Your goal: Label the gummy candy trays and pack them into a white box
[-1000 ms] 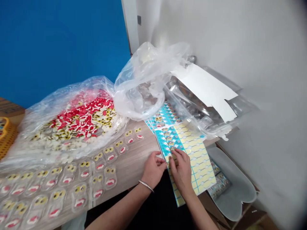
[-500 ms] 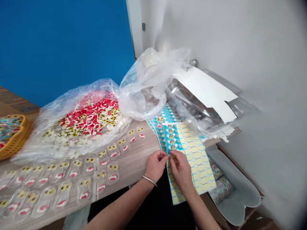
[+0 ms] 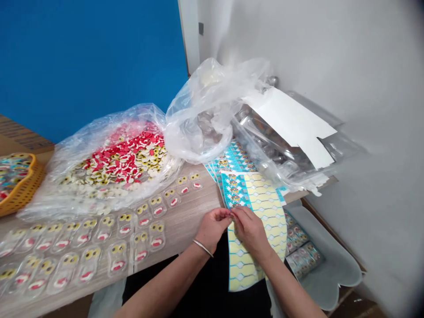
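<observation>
My left hand (image 3: 212, 227) and my right hand (image 3: 251, 229) meet at the table's front edge, fingertips pinched together over the left edge of a blue and yellow sticker sheet (image 3: 261, 212). What sits between the fingertips is too small to make out. The sheet hangs over the table edge toward me, most of its stickers gone. More sticker sheets (image 3: 232, 159) lie fanned beneath it. Rows of clear blister shells with yellow eyes and red mouths (image 3: 99, 238) cover the table to the left.
A clear bag of red and yellow candy pieces (image 3: 122, 161) lies at the back left, a yellow basket (image 3: 20, 185) at the far left. Crumpled plastic bags (image 3: 212, 110), clear trays and a white card (image 3: 291, 121) crowd the back right. A grey tray (image 3: 334, 265) sits below the table.
Both hands have stayed pinched at the sheet's left edge while the sheet has slid and bent further over the table edge. The view has shifted slightly.
</observation>
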The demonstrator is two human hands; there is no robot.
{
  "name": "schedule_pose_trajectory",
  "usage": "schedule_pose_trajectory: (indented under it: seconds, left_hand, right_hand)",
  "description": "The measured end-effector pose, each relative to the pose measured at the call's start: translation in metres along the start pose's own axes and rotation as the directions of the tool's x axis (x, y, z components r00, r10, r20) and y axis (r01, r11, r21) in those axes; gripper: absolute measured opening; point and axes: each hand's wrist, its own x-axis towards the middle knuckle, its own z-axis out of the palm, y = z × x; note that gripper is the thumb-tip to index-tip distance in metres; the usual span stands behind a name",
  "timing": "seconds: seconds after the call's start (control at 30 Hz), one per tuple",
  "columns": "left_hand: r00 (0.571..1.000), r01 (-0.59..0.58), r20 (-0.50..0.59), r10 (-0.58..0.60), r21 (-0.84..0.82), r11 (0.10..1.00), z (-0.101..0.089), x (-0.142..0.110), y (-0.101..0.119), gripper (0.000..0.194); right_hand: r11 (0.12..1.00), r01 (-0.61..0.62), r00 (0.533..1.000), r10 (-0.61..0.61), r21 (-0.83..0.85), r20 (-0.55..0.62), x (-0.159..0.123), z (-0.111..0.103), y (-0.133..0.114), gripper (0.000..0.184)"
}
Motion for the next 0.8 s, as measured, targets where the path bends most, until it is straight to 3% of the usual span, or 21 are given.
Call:
schedule_pose_trajectory:
  seconds: [0.13, 0.27, 0.37, 0.43, 0.47, 0.5, 0.57, 0.6, 0.63, 0.67, 0.7, 0.8]
  left_hand:
    - [0.997, 0.082, 0.016, -0.080, -0.173, 0.982, 0.004, -0.006, 0.001, 0.022]
    - [0.992, 0.127, 0.053, -0.118, -0.234, 0.964, 0.003, -0.009, -0.001, 0.025]
    - [0.997, 0.072, 0.001, -0.072, -0.057, 0.996, -0.004, -0.008, -0.003, 0.020]
    - [0.995, -0.060, -0.064, 0.076, 0.218, 0.974, -0.010, -0.009, -0.001, 0.017]
    - [0.975, -0.167, -0.071, 0.211, 0.394, 0.904, -0.012, -0.010, 0.001, 0.019]
    - [0.929, -0.291, -0.028, 0.369, 0.562, 0.774, -0.014, -0.012, 0.003, 0.023]
    - [0.767, -0.522, 0.221, 0.602, 0.760, 0.386, -0.016, -0.015, 0.007, 0.027]
    - [0.689, -0.599, 0.372, 0.622, 0.775, 0.199, -0.016, -0.016, 0.008, 0.027]
    - [0.641, -0.641, 0.493, 0.588, 0.765, 0.057, -0.016, -0.015, 0.009, 0.025]
    - [0.628, -0.653, 0.571, 0.528, 0.756, -0.040, -0.015, -0.014, 0.008, 0.023]
    - [0.642, -0.642, 0.607, 0.468, 0.760, -0.106, -0.015, -0.012, 0.007, 0.021]
    - [0.718, -0.560, 0.594, 0.362, 0.802, -0.206, -0.013, -0.004, 0.000, 0.018]
  right_hand:
    - [0.996, -0.085, 0.996, 0.085, 0.040, -0.008, 0.004, 0.002, -0.008, 0.024]
    - [0.938, -0.296, 0.952, 0.305, 0.180, -0.024, 0.006, 0.005, -0.012, 0.025]
    - [0.829, -0.444, 0.883, 0.469, 0.340, 0.009, 0.006, 0.006, -0.008, 0.028]
    - [0.759, -0.497, 0.843, 0.537, 0.420, 0.029, 0.007, 0.006, -0.004, 0.030]
    - [0.734, -0.512, 0.830, 0.556, 0.445, 0.038, 0.008, 0.007, -0.003, 0.031]
    - [0.718, -0.521, 0.823, 0.566, 0.461, 0.048, 0.009, 0.007, -0.001, 0.032]
    - [0.689, -0.523, 0.822, 0.564, 0.502, 0.081, 0.011, 0.009, 0.001, 0.033]
    - [0.662, -0.522, 0.819, 0.564, 0.538, 0.102, 0.013, 0.009, 0.001, 0.032]
    - [0.629, -0.525, 0.813, 0.570, 0.574, 0.119, 0.014, 0.009, 0.002, 0.032]
    - [0.582, -0.527, 0.798, 0.590, 0.620, 0.125, 0.016, 0.007, 0.002, 0.032]
    - [0.520, -0.521, 0.774, 0.621, 0.677, 0.118, 0.018, 0.004, 0.000, 0.032]
    - [0.365, -0.356, 0.716, 0.698, 0.860, 0.000, 0.025, -0.018, -0.014, 0.027]
